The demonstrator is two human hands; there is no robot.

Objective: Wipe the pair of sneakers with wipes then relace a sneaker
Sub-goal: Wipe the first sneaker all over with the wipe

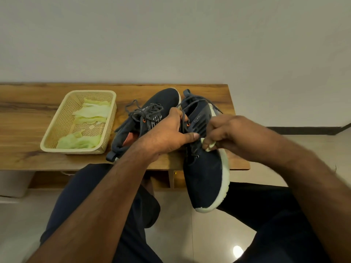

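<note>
Sneaker [206,175] in hand, toe pointing back at me, hanging off the near edge of the wooden table [28,118]. My left hand [167,135] gripped it round the laces, thumb flat along the side. My right hand [229,134] pinched a pale wipe [209,146] against its upper. Second sneaker [150,118] lay on the table beside the basket [57,130] of wipes.

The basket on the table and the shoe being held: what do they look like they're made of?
The basket looks like cream moulded plastic: stiff walls pierced with a regular grid of small holes. The held sneaker seems to have a dark knit or mesh fabric upper, matte and finely textured, on a pale sole that looks like foam or rubber, though that is hard to tell.
</note>
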